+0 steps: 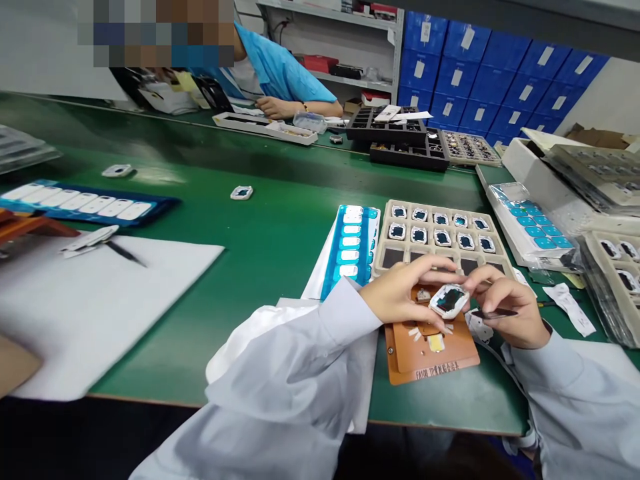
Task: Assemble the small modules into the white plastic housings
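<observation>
My left hand [403, 293] is closed on a small white watch-like housing [449, 303] with a dark inside, thumb below and fingers above. Close by on the right, my right hand [520, 313] grips a slim dark pointed tool [495, 313]. Its thumb and forefinger are at the housing's right edge; whether they press on it I cannot tell. Under both hands lies an orange-brown fixture plate [430, 373] with handwriting and a yellow square. Just behind stands a beige compartment tray [385, 230] with two rows of similar housings; its front row shows dark compartment floors.
Left of the tray lies a blue sheet of white labels [350, 240]. Single housings [242, 193] sit farther back on the green bench [200, 280]. Trays and bagged parts [535, 223] crowd the right. Across the bench is a person in a blue sleeve [285, 70].
</observation>
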Demonstrator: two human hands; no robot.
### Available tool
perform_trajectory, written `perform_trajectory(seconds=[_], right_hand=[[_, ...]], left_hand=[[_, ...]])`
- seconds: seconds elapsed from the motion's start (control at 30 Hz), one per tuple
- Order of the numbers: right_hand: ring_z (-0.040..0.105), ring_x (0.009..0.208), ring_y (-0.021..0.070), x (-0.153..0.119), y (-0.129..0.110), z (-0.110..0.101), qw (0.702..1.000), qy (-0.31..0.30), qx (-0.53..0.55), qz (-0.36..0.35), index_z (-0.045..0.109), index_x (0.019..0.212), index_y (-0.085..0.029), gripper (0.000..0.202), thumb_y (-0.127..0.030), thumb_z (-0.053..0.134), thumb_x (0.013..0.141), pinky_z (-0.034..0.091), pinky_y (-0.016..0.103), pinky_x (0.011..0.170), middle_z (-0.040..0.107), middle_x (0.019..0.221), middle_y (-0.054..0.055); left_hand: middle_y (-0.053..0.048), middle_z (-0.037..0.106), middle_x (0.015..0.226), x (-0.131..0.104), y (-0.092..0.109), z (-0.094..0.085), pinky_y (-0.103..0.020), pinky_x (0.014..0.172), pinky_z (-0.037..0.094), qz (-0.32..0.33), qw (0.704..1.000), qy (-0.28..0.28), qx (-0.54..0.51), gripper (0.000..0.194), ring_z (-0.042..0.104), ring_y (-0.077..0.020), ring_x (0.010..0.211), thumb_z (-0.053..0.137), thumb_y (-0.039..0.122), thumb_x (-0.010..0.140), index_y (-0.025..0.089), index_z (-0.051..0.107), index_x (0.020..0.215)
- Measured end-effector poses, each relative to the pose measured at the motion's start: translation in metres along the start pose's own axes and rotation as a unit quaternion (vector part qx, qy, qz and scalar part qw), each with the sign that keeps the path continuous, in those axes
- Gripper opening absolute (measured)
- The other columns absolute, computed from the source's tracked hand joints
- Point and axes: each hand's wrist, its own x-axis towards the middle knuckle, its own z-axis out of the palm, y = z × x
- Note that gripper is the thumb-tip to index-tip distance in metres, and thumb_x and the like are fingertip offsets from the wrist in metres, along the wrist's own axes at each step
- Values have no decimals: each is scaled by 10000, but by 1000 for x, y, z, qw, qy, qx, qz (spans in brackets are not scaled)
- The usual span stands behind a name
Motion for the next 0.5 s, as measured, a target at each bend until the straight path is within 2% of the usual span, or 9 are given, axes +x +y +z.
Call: perform_trajectory(seconds=[0.17,0.37,0.5], right_hand=[[647,769,180,3,-2,-2,1000,-9,-15,-17,717,870,-251,98,-182,758,813,569,331,724,667,840,39],[631,805,184,-2,2,3,999,26,-17,-23,721,901,-274,159,-157,760,802,552,340,749,653,886,35],[630,783,170,-4,6,7,998,51,-11,-22,713,896,-280,171,-145,757,802,556,338,745,637,908,23]], left_hand=[[-177,569,1395,-1,1,1,-426,1078,490,-5,999,-5,-52,737,515,-283,1330,864,203,654,213,461,1271],[-135,590,1381,1,-1,4,-378,1133,447,29,999,11,-23,722,566,-249,1289,864,235,663,205,518,1295],[-138,672,1268,3,-2,5,-381,1086,485,32,998,40,36,690,633,-258,1206,855,285,673,173,553,1284]])
